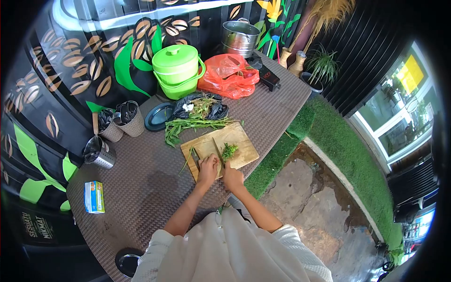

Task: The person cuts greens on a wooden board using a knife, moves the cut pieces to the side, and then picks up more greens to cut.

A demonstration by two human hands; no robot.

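Gripping knife (219, 149) w/ R hand (233, 177), stalks (197, 124) beside brd (246, 146).

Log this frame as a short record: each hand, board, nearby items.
left hand: on board, fingers curled beside blade; grip unclear
right hand: gripping knife
cutting board: on table, chopped greens right of blade
behind board: long green stems
farther back: lidded green bucket, red plastic bag to its right
behind bag: metal pot; contents unclear
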